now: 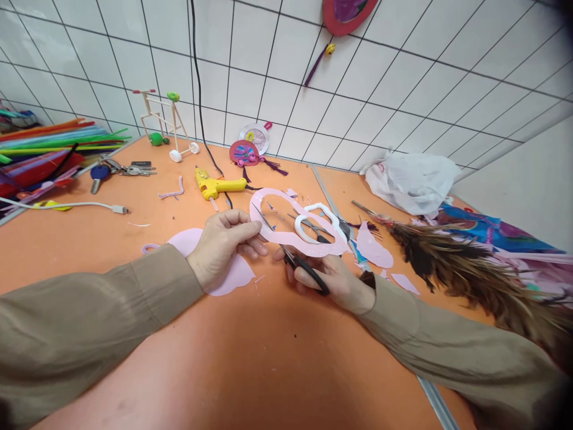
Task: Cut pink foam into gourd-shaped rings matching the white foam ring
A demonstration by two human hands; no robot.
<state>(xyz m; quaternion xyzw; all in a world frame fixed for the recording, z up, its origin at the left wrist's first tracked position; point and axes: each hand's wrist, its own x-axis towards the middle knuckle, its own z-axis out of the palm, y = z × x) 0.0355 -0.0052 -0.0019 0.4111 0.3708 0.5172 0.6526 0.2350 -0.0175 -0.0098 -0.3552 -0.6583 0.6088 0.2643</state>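
Note:
My left hand (228, 242) pinches the left end of a pink gourd-shaped outline (286, 242) cut from thin sheet, its middle open. In my right hand (329, 278) is a pair of black-handled scissors (316, 276); the blades pass up through the outline's opening, at its inner edge near my left fingertips. Beneath my left hand lies a solid pink cut-out (235, 278) with rounded lobes, partly covered by the hand and sleeve. Behind the outline a white gourd-shaped frame (301, 230) rests on the table, with another pair of scissors (341, 227) partly hidden there.
A yellow glue gun (219, 186) lies beyond my hands, its cord running up the wall. Pink scraps (375, 248) and brown feathers (447, 263) are on the right, by a white plastic bag (412, 179). Keys (129, 167), a white cable (89, 205) and pipe cleaners (58, 137) lie left.

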